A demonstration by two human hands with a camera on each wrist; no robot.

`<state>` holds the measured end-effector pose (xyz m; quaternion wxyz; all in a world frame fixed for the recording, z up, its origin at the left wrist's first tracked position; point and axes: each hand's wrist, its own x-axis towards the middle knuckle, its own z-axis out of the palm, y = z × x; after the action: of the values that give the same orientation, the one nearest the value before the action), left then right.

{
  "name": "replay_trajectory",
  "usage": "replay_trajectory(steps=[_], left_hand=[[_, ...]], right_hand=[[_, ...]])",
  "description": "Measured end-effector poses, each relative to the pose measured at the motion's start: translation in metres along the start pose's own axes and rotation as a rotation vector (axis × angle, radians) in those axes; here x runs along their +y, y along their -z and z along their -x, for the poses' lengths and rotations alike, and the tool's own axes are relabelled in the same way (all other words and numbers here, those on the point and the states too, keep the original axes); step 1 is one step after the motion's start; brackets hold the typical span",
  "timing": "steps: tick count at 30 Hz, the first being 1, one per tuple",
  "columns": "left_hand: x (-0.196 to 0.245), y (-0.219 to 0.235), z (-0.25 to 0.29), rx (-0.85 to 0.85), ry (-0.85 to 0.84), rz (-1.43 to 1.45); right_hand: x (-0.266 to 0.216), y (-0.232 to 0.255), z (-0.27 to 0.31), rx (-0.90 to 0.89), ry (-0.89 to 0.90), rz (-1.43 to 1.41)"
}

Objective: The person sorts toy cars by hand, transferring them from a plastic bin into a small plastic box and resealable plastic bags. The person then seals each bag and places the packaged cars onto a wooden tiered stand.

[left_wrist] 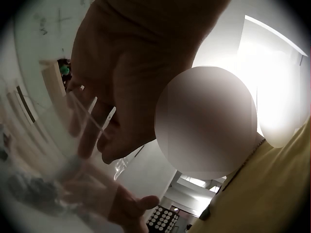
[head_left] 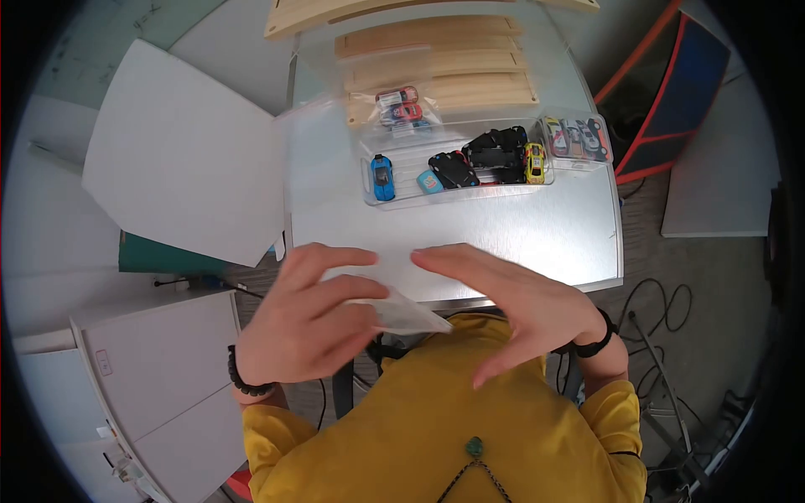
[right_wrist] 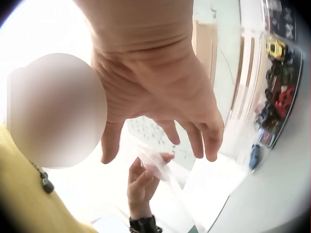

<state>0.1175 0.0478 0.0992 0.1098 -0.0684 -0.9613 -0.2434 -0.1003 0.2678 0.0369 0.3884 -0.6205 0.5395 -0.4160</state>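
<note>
My left hand (head_left: 310, 327) pinches a clear plastic bag (head_left: 409, 315) between thumb and fingers, in front of the table's near edge. The bag hangs slack toward my right hand (head_left: 528, 303), which is spread with the thumb apart and holds nothing. In the right wrist view the bag (right_wrist: 153, 163) shows thin and crumpled in the left fingers. Beyond both hands stands a clear tray (head_left: 457, 198) of toy cars. A blue toy car (head_left: 382, 178) lies at its left end, a yellow one (head_left: 535, 163) at its right, with several black pieces between.
Behind the tray, another clear bag (head_left: 409, 109) of toy cars leans by wooden slats (head_left: 444, 63). A small clear box (head_left: 577, 141) with more cars adjoins the tray's right end. A white board (head_left: 189, 151) stands left of the metal table (head_left: 537, 239); cables (head_left: 662, 306) lie on the floor at right.
</note>
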Motion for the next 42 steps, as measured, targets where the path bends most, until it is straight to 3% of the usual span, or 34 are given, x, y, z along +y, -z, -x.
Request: replay_trajectory(steps=[1,2,3,5,6,8,11,14,18,20,21,23,30,32,42], left_hand=[[0.005,-0.008,-0.011,-0.030,-0.117,0.105],[0.008,-0.017,-0.019,-0.027,-0.121,0.104],[0.008,-0.028,-0.025,-0.006,-0.160,0.160],[0.010,-0.041,-0.034,0.017,-0.206,0.219],[0.011,-0.045,-0.037,0.017,-0.218,0.253],[0.013,-0.059,-0.040,0.016,-0.221,0.294],[0.007,-0.085,-0.043,0.014,-0.260,0.457],[0.003,-0.095,-0.049,0.003,-0.257,0.517],[0.020,-0.090,-0.050,0.065,-0.255,0.310],[0.028,-0.092,-0.052,0.101,-0.260,0.206],[0.028,-0.094,-0.052,0.039,-0.291,0.258],[0.027,-0.098,-0.053,-0.024,-0.321,0.313],[0.015,-0.112,-0.060,-0.180,-0.386,0.241],[0.011,-0.109,-0.060,-0.197,-0.393,0.196],[-0.012,-0.107,-0.050,-0.192,-0.309,0.487]], right_hand=[[0.007,-0.007,-0.005,-0.083,0.100,-0.165],[0.014,-0.012,-0.008,-0.166,0.199,-0.329],[0.019,-0.012,-0.009,-0.162,0.199,-0.324],[0.028,-0.009,-0.010,-0.224,0.092,-0.668],[0.035,-0.011,-0.007,-0.220,0.088,-0.664],[0.052,-0.016,0.006,-0.183,0.273,-0.649],[0.066,-0.025,0.023,-0.194,0.274,-0.820],[0.069,-0.027,0.035,-0.150,0.250,-0.798],[0.064,-0.029,0.041,-0.128,0.215,-0.895],[0.055,-0.024,0.046,-0.059,0.099,-0.511],[0.048,-0.018,0.047,-0.058,0.099,-0.512],[0.031,-0.004,0.047,-0.065,0.023,-0.205],[0.015,0.017,0.051,-0.014,-0.060,0.260],[0.023,0.018,0.055,-0.037,-0.196,0.396],[0.063,0.021,0.089,-0.042,-0.153,0.134]])
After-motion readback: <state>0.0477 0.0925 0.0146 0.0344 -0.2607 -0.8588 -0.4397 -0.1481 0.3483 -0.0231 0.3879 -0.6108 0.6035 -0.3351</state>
